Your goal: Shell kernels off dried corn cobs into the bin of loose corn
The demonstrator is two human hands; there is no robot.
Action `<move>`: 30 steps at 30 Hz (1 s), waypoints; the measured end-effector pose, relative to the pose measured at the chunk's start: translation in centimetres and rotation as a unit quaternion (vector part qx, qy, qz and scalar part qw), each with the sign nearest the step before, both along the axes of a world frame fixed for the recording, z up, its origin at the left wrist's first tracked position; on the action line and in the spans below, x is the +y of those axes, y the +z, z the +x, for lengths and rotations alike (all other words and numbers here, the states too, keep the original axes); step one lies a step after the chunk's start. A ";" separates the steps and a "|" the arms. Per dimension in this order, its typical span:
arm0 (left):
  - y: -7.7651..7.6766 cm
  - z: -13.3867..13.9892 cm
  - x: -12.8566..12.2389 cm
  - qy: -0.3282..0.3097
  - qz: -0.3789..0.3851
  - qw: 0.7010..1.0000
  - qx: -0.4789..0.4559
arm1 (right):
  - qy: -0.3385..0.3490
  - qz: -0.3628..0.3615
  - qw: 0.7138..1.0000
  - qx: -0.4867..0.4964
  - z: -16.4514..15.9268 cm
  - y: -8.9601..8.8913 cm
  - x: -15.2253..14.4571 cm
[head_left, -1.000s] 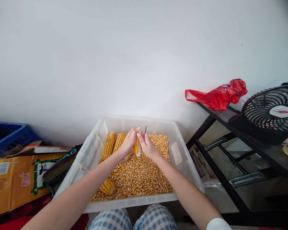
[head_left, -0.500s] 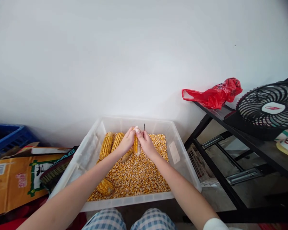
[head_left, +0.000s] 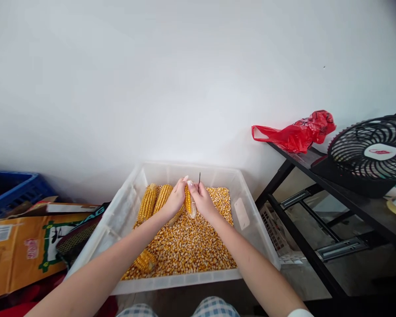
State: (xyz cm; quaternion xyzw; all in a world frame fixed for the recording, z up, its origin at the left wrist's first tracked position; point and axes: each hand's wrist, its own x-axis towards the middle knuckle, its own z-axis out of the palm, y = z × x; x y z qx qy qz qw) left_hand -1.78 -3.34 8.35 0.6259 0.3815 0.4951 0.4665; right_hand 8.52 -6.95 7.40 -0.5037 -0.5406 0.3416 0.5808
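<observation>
In the head view, the corn cob is held between both hands above the loose kernels in the clear plastic bin, its lower end pointing toward the person. The left hand is closed around the cob's upper left side; the right hand has its thumb against the other side and its fingers curled about a slim dark tool that juts upward. The cob should be light and stiff, with little risk of breaking, though kernels may come loose under pressure. Yellow rows cover one side, while a pale strip on the right looks bare; that strip would probably feel rougher and grip better than the smooth, perhaps slippery kernels. A hold around the thick middle seems steadiest, leaving the tapered end free. Fuller cobs lie at the bin's left.
</observation>
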 end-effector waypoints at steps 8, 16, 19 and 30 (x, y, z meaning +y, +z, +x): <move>-0.3 0.2 0.1 0.026 -0.036 0.998 -0.033 | 0.019 -0.025 0.998 0.062 -0.2 0.5 0.4; 0.0 0.2 -0.9 0.035 0.040 0.998 -0.023 | -0.021 0.003 0.996 -0.092 -0.5 0.3 -0.7; -0.5 0.3 -0.8 0.043 0.039 0.998 -0.028 | -0.014 -0.005 0.991 -0.133 -0.5 0.3 -1.0; -0.9 -0.1 -0.3 0.064 0.025 0.997 -0.031 | 0.045 -0.040 0.993 -0.098 0.1 -0.6 -0.3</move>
